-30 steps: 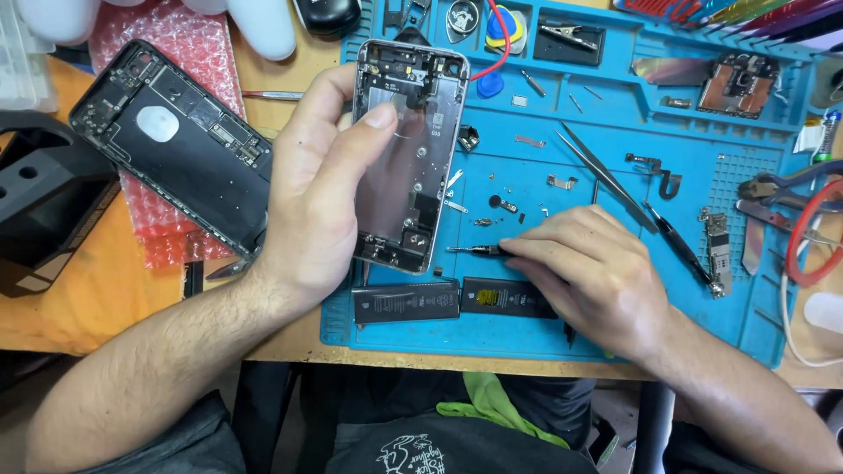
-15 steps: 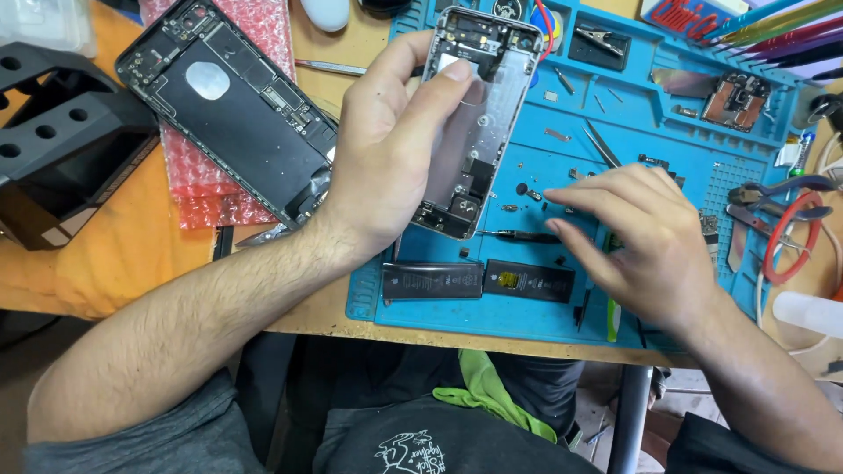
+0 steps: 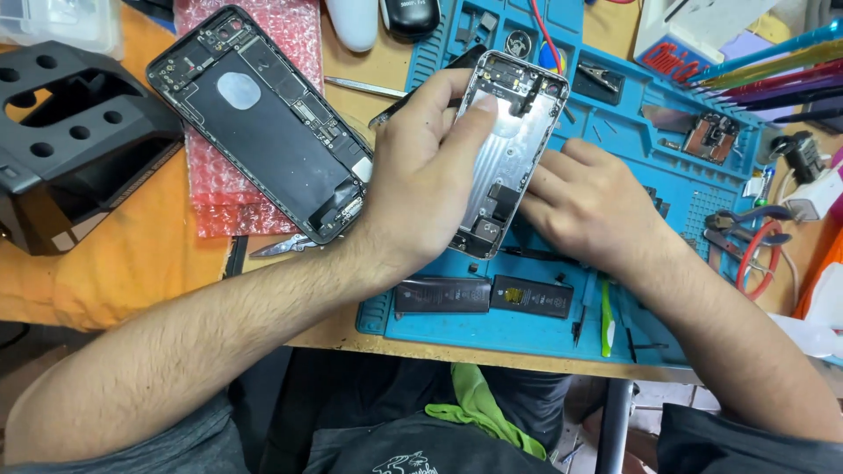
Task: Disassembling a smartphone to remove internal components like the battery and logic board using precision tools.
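The left hand (image 3: 421, 175) grips a silver phone housing (image 3: 509, 149), thumb under its near edge and fingers wrapped over the top, holding it tilted above the blue work mat (image 3: 492, 329). The housing is open, its inner parts facing up. The right hand (image 3: 588, 206) lies just beside the housing's right edge, fingers curled and touching the lower part of it; whether they pinch anything cannot be told.

On the mat near the front edge lie two flat black battery packs (image 3: 483, 297) end to end, the right one bearing a small yellow label. A green-handled tool (image 3: 606, 307) lies to their right.

Left of the mat, a black phone housing (image 3: 263, 123) lies on pink bubble wrap (image 3: 299, 35), which covers part of the table (image 3: 105, 272). A black moulded holder (image 3: 70, 140) stands at the far left. A white box with red lettering (image 3: 694, 35) sits at the top right.
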